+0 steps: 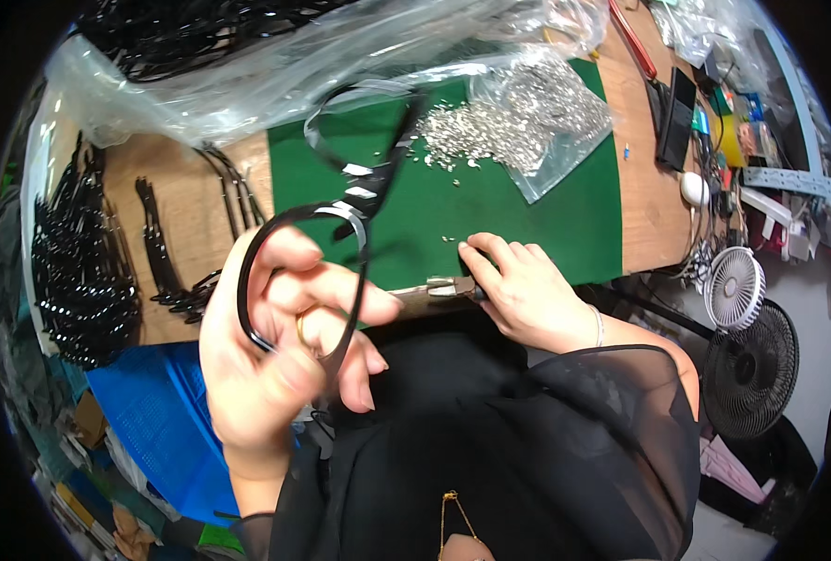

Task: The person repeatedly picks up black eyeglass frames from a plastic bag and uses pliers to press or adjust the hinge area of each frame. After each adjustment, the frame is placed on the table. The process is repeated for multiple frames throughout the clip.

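My left hand (275, 346) is raised close to the view, its fingers closed on a glossy black eyeglass frame (389, 178). One rim of the frame loops around my fingers, and the other reaches over the mat; both are somewhat blurred. My right hand (537, 294) rests at the front edge of the green mat (537, 220). Pliers (449, 287) stick out to the left from under it, jaws leftward, the handles mostly hidden by the hand. Its index fingertip lies beside a couple of tiny metal pieces (448, 239).
A heap of tiny silvery parts (476, 131) spills from a clear bag (574, 107). Black glossy strips (83, 262) lie in bundles at left, below plastic sheeting (209, 93). A blue crate (153, 421) stands lower left. At right are a phone (679, 117), cables and fans (735, 285).
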`<state>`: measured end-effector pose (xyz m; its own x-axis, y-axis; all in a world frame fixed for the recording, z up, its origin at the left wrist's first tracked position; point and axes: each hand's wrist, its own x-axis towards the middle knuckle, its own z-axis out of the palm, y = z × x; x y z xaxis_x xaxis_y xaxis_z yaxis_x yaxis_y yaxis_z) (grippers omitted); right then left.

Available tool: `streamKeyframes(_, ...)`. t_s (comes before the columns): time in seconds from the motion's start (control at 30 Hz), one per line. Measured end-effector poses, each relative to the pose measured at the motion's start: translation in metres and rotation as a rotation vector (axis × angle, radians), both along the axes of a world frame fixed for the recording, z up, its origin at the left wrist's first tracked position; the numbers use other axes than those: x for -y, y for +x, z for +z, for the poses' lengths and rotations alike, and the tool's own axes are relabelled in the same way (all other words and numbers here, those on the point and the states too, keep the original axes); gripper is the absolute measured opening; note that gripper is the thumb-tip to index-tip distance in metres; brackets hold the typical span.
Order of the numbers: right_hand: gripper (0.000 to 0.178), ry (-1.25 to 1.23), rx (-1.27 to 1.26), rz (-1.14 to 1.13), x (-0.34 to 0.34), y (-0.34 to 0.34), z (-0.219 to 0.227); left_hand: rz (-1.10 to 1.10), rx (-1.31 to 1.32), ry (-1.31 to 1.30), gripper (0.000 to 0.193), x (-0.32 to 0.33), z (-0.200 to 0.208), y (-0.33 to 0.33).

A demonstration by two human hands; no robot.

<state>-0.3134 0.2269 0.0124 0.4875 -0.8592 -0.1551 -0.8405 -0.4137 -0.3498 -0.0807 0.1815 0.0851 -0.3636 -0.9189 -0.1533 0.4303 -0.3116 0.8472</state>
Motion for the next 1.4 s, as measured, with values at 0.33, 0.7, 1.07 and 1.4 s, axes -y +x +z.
streamKeyframes(0.33,0.02,-0.052,0.252,-0.161,0.035,-0.006,-0.035,0.115,0.276,-0.108,0.078,-0.046,-0.051,-0.027)
streamKeyframes(0.7,0.017,0.031,0.255,-0.14,0.039,-0.003,-0.03,0.013,0.225,-0.254,0.098,-0.034,-0.06,-0.026)
streamKeyframes(1.07,0.014,0.281,0.891,-0.381,0.013,0.019,0.033,0.172,0.457,-0.413,0.092,-0.041,-0.063,-0.062)
streamKeyframes(1.4,0.02,0.963,1.192,-0.519,0.026,0.019,0.047,0.073,0.362,-0.385,0.084,-0.036,-0.061,-0.055)
